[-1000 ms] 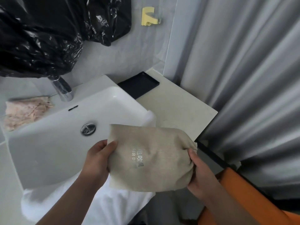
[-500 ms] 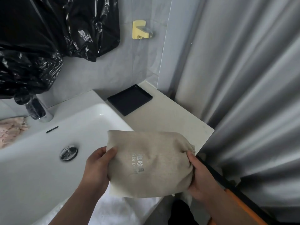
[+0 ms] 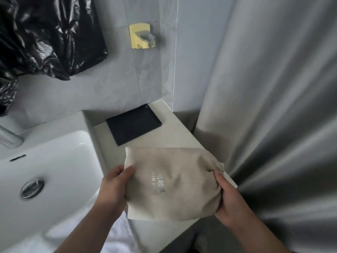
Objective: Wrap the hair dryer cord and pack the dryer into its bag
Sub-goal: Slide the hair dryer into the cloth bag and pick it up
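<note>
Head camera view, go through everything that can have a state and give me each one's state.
Bag: bulging, contents hidden, right end bunched, held at the front edge of the counter.
Left hand: grips the bag's left side.
Right hand: grips the bag's bunched end.
Black tray: flat on the counter.
Faucet: no water running.
Yellow wall holder: mounted, holding nothing.

Left of the bag (image 3: pixel 173 183) the left hand (image 3: pixel 113 187) and its forearm show bare down to the picture's lower edge, and right of the bag the right hand (image 3: pixel 229 203) and forearm are likewise bare, nails too blurred to tell.
</note>
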